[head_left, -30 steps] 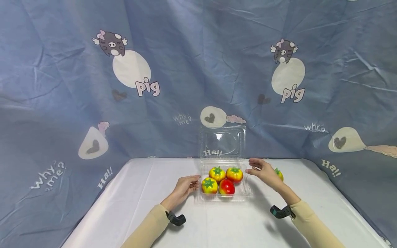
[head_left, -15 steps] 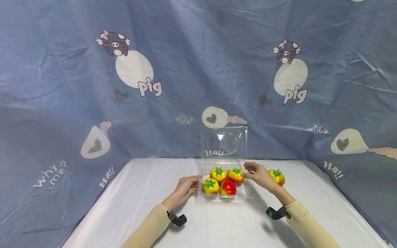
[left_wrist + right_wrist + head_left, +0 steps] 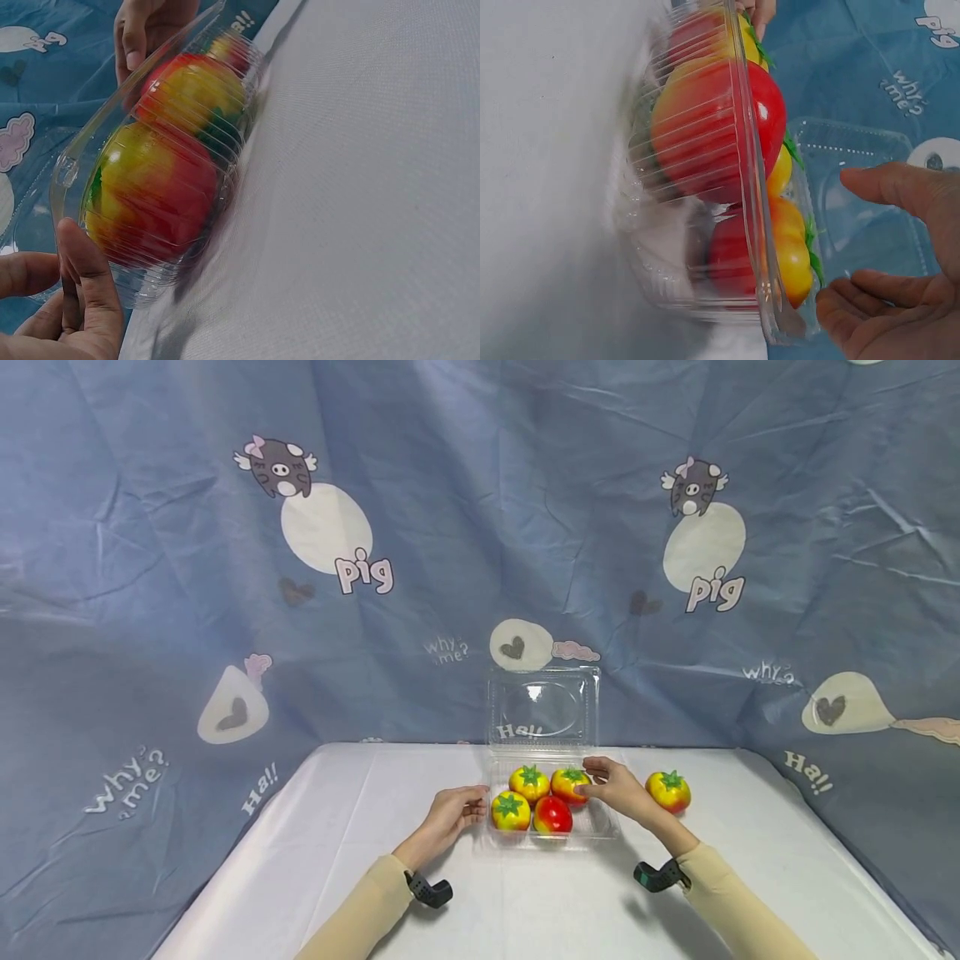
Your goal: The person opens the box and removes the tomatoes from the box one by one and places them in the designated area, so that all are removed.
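Observation:
A clear plastic clamshell container (image 3: 597,827) stands on the table with its lid (image 3: 543,697) raised behind it. Several toy tomatoes sit inside, among them a red one (image 3: 553,816) showing no green top and a yellow-red one (image 3: 568,782) at the back right. My left hand (image 3: 450,814) pinches the container's left rim, thumb and fingers on either side of it in the left wrist view. Over the back-right tomato is my right hand (image 3: 621,789), its thumb overlapping that tomato in the head view. Thumb and fingers stand apart, nothing between them, in the right wrist view.
Another yellow-red toy tomato (image 3: 668,792) lies on the white table (image 3: 765,852), right of the container. A blue printed curtain (image 3: 420,568) hangs directly behind the table's far edge. Both wrists wear a dark band.
My right hand has moved left and slightly down from the container's right edge to over the back-right tomato, uncovering the loose tomato. My left hand stays at the left rim.

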A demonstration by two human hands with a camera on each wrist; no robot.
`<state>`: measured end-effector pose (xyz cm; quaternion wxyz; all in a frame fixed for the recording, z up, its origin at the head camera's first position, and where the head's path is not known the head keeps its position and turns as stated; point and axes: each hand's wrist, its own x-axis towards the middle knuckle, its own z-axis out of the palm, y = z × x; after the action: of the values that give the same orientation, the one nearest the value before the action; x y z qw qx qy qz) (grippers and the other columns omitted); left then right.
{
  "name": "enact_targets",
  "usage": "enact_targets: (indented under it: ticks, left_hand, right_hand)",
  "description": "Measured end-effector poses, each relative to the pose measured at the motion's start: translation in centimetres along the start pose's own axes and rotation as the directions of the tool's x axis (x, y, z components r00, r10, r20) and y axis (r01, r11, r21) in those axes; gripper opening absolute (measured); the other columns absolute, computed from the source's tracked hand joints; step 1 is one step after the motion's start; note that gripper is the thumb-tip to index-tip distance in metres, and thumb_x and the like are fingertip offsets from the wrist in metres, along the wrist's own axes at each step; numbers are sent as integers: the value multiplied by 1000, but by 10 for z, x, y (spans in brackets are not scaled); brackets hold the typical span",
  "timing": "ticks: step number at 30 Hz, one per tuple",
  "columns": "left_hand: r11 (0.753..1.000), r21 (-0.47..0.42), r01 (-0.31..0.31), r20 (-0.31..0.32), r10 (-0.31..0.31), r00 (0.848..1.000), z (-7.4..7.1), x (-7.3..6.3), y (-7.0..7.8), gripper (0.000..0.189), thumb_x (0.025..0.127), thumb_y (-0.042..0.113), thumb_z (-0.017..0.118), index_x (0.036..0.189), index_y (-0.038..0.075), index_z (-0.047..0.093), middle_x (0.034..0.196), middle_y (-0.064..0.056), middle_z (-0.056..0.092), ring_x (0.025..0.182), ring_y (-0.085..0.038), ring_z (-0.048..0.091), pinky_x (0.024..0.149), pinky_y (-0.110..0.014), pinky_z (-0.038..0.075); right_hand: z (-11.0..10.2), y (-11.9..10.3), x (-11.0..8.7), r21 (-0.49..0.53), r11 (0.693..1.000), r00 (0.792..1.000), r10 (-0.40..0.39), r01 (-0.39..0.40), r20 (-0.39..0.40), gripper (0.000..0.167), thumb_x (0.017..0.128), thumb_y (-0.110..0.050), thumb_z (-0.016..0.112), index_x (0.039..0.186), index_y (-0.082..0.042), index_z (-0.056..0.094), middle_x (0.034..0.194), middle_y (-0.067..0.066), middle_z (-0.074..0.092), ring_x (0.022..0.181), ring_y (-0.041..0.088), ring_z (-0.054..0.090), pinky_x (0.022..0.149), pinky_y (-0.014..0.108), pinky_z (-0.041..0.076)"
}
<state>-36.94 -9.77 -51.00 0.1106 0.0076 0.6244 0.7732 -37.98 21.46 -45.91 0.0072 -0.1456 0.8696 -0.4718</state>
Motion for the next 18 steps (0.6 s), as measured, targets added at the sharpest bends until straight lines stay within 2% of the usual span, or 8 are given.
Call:
enact_targets:
  ticks: [13, 18]
  left_hand:
    - [1000, -2, 5, 10, -5, 1000, 0, -1, 2, 43, 96, 14, 56, 129, -14, 51, 88, -6, 62, 74, -10, 58, 67, -21, 53]
    - [1000, -8, 14, 25, -14, 1000, -2, 0, 2, 43, 96, 11, 55, 129, -16, 50, 87, -6, 62, 73, -11, 59, 68, -22, 53]
  right_hand:
    - [6, -1, 7, -79, 996, 1000, 30, -31, -10, 62, 81, -15, 75, 129, 14, 49, 130, 31, 54, 120, 44, 54, 103, 51, 44]
    - [8, 1, 9, -93, 996, 1000, 4, -5, -5, 59, 80, -11, 74, 126, 17, 50, 128, 33, 54, 119, 44, 54, 101, 51, 46]
